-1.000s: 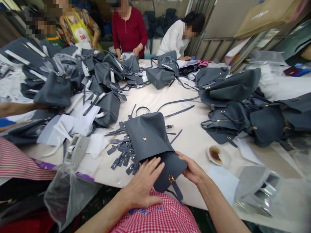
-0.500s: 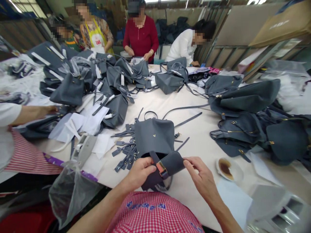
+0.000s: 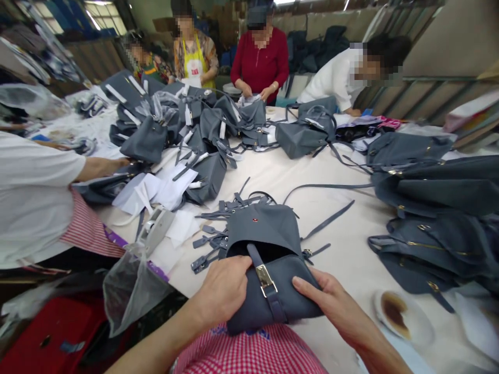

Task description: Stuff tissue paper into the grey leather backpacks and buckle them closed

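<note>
A dark blue-grey bag lies at the table's near edge, its flap raised and a dark opening showing below it. A strap with a gold buckle runs down its front. My left hand grips the bag's left side beside the strap, fingers curled. On the right side, my right hand holds the front between thumb and fingers, the fingers partly hidden behind. Several small strap pieces with buckles lie just left of the bag.
Blue-grey bags are heaped at the back left, with more bags at the right. A dish with brown liquid stands front right. A tape dispenser sits at the left. Co-workers stand around the table.
The bag's front now lies flatter and faces up, with the opening wider. Both hands have shifted along it, the right thumb now on the front. The view has swung left.
</note>
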`<state>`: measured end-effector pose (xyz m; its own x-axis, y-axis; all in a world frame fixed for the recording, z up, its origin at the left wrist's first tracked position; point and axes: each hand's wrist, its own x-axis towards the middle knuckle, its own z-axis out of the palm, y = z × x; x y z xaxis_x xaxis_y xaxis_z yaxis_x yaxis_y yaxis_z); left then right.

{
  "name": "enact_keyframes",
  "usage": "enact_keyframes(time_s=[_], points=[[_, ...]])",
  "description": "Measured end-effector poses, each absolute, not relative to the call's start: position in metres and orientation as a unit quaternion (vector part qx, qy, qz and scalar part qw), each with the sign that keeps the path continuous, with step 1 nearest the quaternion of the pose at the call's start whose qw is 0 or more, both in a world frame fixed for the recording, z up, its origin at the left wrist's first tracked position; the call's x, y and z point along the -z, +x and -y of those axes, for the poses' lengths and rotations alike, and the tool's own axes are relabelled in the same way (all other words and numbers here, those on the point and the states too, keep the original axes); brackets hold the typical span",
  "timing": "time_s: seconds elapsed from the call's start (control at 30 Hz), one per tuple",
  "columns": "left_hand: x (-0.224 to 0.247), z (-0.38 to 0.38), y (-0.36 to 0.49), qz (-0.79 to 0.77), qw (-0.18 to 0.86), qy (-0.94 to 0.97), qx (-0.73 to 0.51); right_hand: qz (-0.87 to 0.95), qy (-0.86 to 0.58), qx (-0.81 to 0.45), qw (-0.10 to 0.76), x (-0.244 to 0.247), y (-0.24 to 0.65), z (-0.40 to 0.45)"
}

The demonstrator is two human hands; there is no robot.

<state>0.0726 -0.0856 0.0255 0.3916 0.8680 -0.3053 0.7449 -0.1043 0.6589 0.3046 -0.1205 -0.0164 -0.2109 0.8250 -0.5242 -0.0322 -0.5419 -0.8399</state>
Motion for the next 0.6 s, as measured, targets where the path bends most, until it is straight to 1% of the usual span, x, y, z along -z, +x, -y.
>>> enact_keyframes(time_s=[0.03, 0.1, 0.27, 0.33, 0.43, 0.6], points=[[-0.026, 0.089, 0.073, -0.555, 0.366, 0.744, -0.067, 0.353, -0.545, -0.693, 0.313, 0.020, 0.303, 0.123], [-0.025, 0.094, 0.074, -0.557, 0.376, 0.737, -0.069, 0.337, -0.545, -0.699, 0.318, 0.026, 0.301, 0.128], [-0.019, 0.097, 0.072, -0.527, 0.521, 0.663, -0.107, 0.323, -0.545, -0.702, 0.325, 0.027, 0.301, 0.138], [-0.014, 0.097, 0.073, -0.525, 0.548, 0.641, -0.115, 0.321, -0.547, -0.700, 0.327, 0.027, 0.300, 0.140], [-0.004, 0.098, 0.078, -0.535, 0.548, 0.630, -0.127, 0.334, -0.542, -0.697, 0.331, 0.028, 0.298, 0.143], [0.011, 0.101, 0.092, -0.600, 0.499, 0.618, -0.094, 0.371, -0.541, -0.679, 0.328, 0.027, 0.295, 0.146]])
